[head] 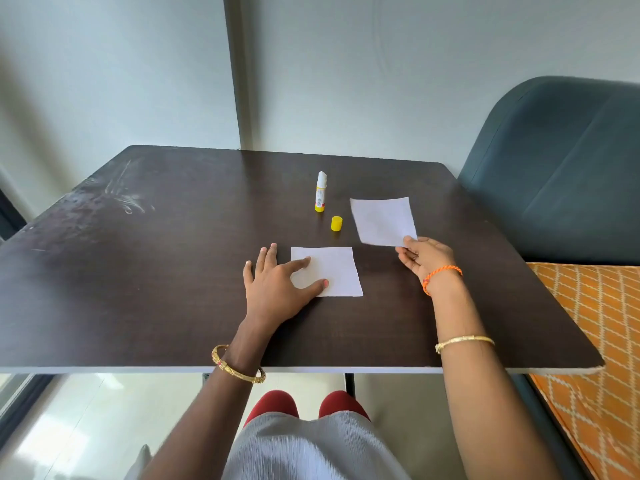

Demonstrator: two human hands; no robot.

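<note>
Two white paper squares in play. First, the flat sheet (332,268), lying on the dark table (138,271) at centre of frame, pinned at its left edge by the left hand (273,289): fingers (298,265) spread and straight, forefinger and thumb pressing down on the paper, nothing gripped. Second, the held sheet (382,220) at centre right, clear of the table and tilted, pinched at its lower right corner between thumb and curled fingers of the right hand (424,259). Both judged very light, thin and limp; likely to flop, curl or crease under a hard squeeze, and to slide on the smooth top unless pressed. Best taken at a corner or edge with a light pinch, or kept flat under straight fingertips. Glue stick (321,192) standing upright higher in the frame than the flat sheet, uncapped, white tip showing. Yellow cap (336,223) standing just beside it to the lower right, apart from both sheets. Probably gluing one square onto the other, not yet joined; glue on either sheet too faint to tell. Table dark brown, wood-look, smooth, scuffed with pale scratches at upper left, light edge band along the near side. Pale grey wall behind, dark vertical strip at upper centre. Teal padded chair (561,168) at upper right; orange patterned cloth (595,323) at lower right beside the table. Gold bangles on both wrists, orange thread band on the right. Glossy floor at lower left, below the table edge.
</note>
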